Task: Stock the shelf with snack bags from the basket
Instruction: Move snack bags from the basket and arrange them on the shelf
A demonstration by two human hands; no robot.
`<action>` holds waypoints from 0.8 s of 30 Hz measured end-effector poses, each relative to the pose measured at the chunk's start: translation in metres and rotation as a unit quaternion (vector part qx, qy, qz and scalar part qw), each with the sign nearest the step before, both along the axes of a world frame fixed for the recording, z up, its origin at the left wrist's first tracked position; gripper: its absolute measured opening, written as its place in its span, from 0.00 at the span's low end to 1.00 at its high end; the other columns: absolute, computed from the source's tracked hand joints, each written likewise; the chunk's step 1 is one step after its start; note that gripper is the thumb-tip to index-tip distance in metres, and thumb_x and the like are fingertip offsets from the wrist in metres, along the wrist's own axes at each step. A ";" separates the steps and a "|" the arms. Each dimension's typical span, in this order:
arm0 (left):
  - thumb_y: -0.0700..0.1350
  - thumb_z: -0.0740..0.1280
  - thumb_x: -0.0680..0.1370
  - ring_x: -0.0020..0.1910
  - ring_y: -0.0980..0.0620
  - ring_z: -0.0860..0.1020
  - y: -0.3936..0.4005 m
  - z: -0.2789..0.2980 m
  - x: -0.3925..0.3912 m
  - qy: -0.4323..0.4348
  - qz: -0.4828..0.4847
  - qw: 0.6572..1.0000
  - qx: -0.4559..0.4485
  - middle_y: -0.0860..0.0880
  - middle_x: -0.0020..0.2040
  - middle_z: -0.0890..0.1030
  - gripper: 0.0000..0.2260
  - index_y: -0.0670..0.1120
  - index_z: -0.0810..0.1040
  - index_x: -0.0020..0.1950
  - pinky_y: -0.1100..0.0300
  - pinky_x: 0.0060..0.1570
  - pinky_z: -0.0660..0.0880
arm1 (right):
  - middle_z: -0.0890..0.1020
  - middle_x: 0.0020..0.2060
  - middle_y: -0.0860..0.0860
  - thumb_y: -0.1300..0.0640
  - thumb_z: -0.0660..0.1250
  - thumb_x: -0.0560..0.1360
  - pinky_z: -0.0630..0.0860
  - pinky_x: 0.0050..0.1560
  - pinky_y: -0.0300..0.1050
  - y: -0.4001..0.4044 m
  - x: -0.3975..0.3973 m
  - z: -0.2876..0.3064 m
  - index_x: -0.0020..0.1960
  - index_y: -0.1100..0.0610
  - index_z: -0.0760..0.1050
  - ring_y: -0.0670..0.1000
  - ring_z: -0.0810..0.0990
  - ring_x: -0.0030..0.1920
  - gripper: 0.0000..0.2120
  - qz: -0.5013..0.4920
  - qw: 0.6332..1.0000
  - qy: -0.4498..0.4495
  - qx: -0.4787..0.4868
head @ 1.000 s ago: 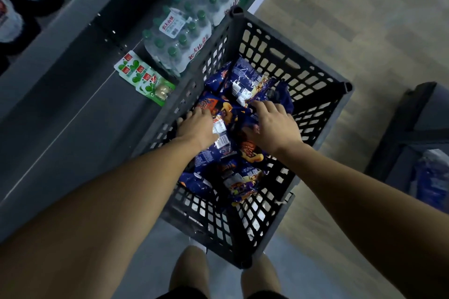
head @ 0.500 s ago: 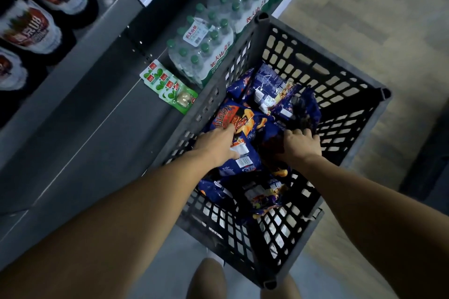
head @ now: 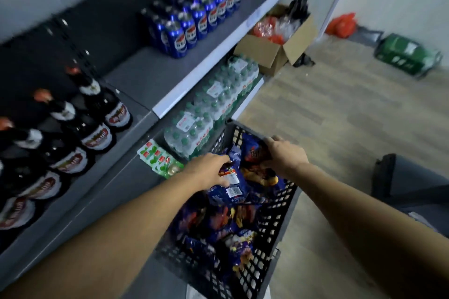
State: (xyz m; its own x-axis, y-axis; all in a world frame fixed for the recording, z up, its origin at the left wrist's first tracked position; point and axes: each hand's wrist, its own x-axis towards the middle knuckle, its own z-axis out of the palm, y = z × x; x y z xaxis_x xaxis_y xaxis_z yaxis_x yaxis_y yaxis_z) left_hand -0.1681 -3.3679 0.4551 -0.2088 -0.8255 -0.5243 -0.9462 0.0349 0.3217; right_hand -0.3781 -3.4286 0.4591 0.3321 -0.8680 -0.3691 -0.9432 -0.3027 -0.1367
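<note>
The left hand (head: 209, 170) is curled round a blue snack bag (head: 230, 177) at the top of the heap, the fingers closed on its upper edge so that the bag can be lifted clear without dragging its neighbours. The right hand (head: 284, 155) is likewise closed on a second blue bag (head: 255, 153), which is held upright against the far wall of the black slotted basket (head: 267, 238); a grip at the bag's top appears to be chosen because the crimped seam gives firm purchase on a slippery, air-filled pack. The remaining snack bags (head: 226, 223) are piled loosely inside the basket, which is set on the floor close against the shelving so that the reach from basket to shelf is kept short.

The step in hand is judged to be the taking up of two bags at once, one per hand, before they are carried to a shelf. None of the blue bags is seen on the shelves, so the stocking is judged to be at an early stage. Free room is offered by the grey middle shelf (head: 136, 73) between the dark bottles (head: 97, 128) and the blue cans (head: 194, 24). The lowest shelf is taken up by packs of water bottles (head: 206, 114) and a green packet (head: 158, 158), just beside the basket.
</note>
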 end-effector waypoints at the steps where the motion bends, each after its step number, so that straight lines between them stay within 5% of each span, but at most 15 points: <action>1: 0.58 0.73 0.73 0.57 0.46 0.77 -0.003 0.024 0.002 -0.001 -0.005 1.000 -0.016 0.47 0.62 0.77 0.28 0.51 0.70 0.69 0.49 0.55 0.76 | 0.74 0.63 0.53 0.43 0.73 0.71 0.73 0.55 0.52 -0.004 0.001 0.028 0.71 0.50 0.65 0.58 0.76 0.61 0.33 0.006 1.000 -0.002 -0.013; 10: 0.59 0.73 0.72 0.49 0.51 0.77 -0.001 0.226 0.046 0.003 0.029 0.988 -0.149 0.51 0.55 0.79 0.22 0.51 0.72 0.60 0.51 0.49 0.77 | 0.74 0.60 0.53 0.45 0.73 0.72 0.77 0.55 0.53 -0.018 0.039 0.230 0.70 0.53 0.66 0.58 0.77 0.58 0.31 0.108 0.983 -0.064 -0.131; 15: 0.60 0.73 0.70 0.51 0.49 0.77 0.039 0.292 0.079 -0.047 0.112 0.969 -0.217 0.50 0.56 0.79 0.25 0.52 0.72 0.62 0.55 0.45 0.73 | 0.76 0.61 0.54 0.46 0.72 0.73 0.77 0.53 0.54 -0.005 0.086 0.279 0.69 0.53 0.65 0.59 0.78 0.58 0.30 0.195 0.959 -0.087 -0.187; 18: 0.58 0.75 0.70 0.53 0.47 0.77 0.077 0.316 0.102 -0.058 0.188 0.951 -0.237 0.48 0.58 0.79 0.27 0.49 0.72 0.64 0.54 0.50 0.74 | 0.73 0.65 0.55 0.46 0.72 0.74 0.76 0.53 0.53 0.011 0.123 0.300 0.75 0.54 0.60 0.60 0.76 0.61 0.35 0.238 0.946 -0.101 -0.197; 24: 0.54 0.77 0.70 0.54 0.44 0.77 0.173 0.355 0.143 -0.078 0.318 0.905 -0.271 0.45 0.57 0.80 0.26 0.46 0.74 0.63 0.54 0.50 0.72 | 0.77 0.61 0.56 0.46 0.74 0.71 0.72 0.50 0.51 0.065 0.200 0.326 0.68 0.54 0.64 0.59 0.77 0.59 0.32 0.335 0.909 -0.160 -0.190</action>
